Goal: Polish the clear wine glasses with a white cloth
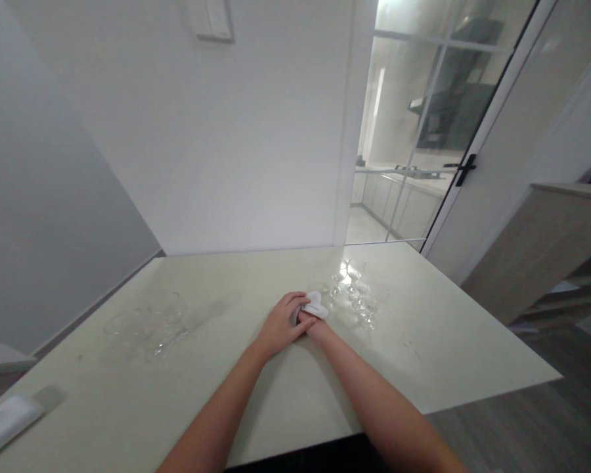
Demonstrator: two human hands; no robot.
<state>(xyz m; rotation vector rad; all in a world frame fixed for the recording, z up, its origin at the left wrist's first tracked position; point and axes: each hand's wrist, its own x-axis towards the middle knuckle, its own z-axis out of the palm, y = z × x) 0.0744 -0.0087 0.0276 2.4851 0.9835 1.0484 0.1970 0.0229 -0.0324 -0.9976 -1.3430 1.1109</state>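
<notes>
Both my hands meet over the middle of the pale table. My left hand curls over my right hand, fingers closed. A small white cloth sticks out between them, and something clear seems wrapped in it, but I cannot make it out. My right hand is mostly hidden under the left and grips the cloth from below. Just right of the hands stand several small clear stemmed glasses. More clear glassware lies or stands at the left of the table.
A flat white and grey object lies at the table's near left corner. White walls run behind and to the left. A glass door with a black handle is at the back right, and a wooden shelf unit stands at the right.
</notes>
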